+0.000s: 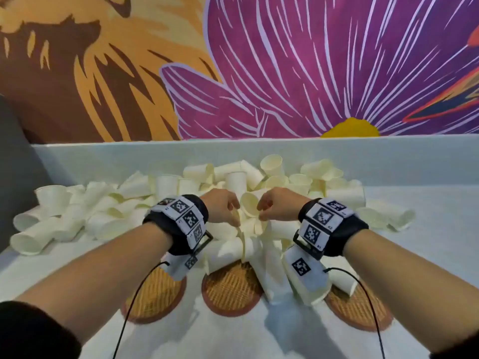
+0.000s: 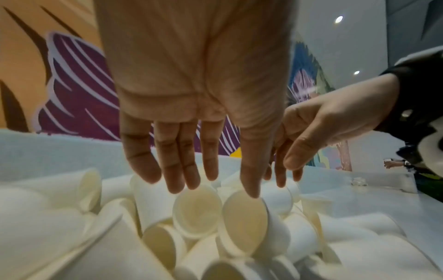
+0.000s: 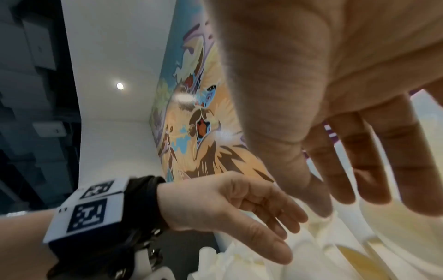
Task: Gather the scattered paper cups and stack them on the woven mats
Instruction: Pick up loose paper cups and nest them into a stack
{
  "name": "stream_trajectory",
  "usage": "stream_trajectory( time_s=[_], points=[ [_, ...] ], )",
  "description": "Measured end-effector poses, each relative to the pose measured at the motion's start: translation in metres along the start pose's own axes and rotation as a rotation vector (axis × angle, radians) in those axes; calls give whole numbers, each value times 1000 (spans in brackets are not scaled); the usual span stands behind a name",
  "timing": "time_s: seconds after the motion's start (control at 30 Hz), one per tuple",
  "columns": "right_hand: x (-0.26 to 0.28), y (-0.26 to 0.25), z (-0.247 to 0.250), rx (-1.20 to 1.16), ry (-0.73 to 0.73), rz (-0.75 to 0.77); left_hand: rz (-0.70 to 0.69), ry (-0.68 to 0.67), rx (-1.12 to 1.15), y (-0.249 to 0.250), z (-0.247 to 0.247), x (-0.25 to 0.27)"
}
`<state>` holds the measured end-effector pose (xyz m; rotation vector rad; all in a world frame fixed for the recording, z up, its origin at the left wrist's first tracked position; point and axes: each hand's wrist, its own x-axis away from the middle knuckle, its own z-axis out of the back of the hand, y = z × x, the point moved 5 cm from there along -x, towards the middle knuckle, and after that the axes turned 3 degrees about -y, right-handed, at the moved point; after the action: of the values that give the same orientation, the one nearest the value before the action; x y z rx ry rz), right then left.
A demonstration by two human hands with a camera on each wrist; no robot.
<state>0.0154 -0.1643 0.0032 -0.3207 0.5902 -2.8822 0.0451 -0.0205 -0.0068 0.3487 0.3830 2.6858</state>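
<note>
purple flower mural (image 1: pixel 324 63), pale table (image 1: pixel 233 338), round ceiling lights (image 2: pixel 338 19), dark grey chair back (image 1: pixel 15 161)

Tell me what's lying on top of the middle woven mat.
Tipped paper cups from the pile cover the far edge of the middle woven mat; its near part shows bare weave. Whatever lies beneath those cups is hidden.

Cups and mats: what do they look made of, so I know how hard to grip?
The cups look like thin matte paper, cream-white with rolled rims; several lie dented. The mats look like woven straw or rattan, tan with a reddish-brown border; the exact fibre is unclear. A light grip probably suits the cups.
</note>
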Motion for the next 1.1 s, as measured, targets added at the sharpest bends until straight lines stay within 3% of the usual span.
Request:
stream_trajectory(
  time_s=[0.17,0.33,0.57,0.7,0.9,1.1],
  points=[
    [-8,8,-48,120,-161,-79,53,-107,-23,-12,-42,-6],
    [-12,14,-73,189,-218,-75,100,-173,-97,-21,-70,-6],
    [-14,22,-82,233,-272,-107,133,-212,-216,-27,-99,-8],
    [-12,24,-83,249,-297,-121,140,-222,-177,-31,-106,-10],
    [-16,21,-56,116,-261,-144,136,-85,129,-33,-68,-15],
    [-22,17,-16,-267,-92,-189,97,206,407,-40,-8,-7]
  ],
)
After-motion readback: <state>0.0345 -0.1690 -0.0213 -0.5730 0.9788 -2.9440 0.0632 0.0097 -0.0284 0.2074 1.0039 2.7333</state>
